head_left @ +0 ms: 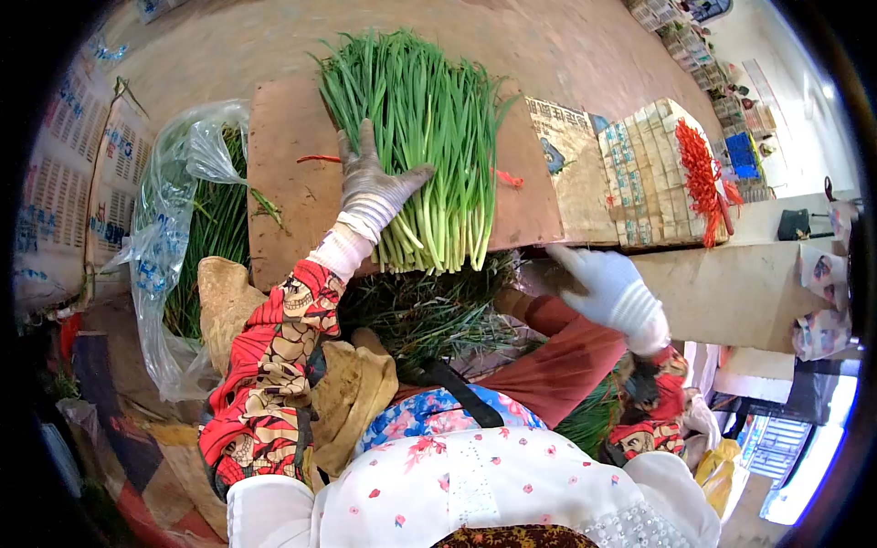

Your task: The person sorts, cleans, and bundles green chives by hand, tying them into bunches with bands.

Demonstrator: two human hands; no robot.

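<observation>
To steady these stalks well, I judge that I need light, even pressure from the left hand (379, 187): enough to hold them parallel, not so much that the tender leaves crease. I have that glove laid open on the left side of the green bunch (448, 173), fingers pointing far and thumb reaching right across the stalks; it presses rather than grips. The pale ends jut past the near edge of the brown board (292, 215), so I would level them gently there, where they could snag or splay.

The bunch lies under the left palm and extends right of it, with the leaf tips at the far side. My right hand (603, 285) is blurred, to the near right of the bunch and apart from it; its fingers look loosely extended, and I see nothing held in it. One red strip (320, 158) lies just left of the left fingers, on the board.
</observation>
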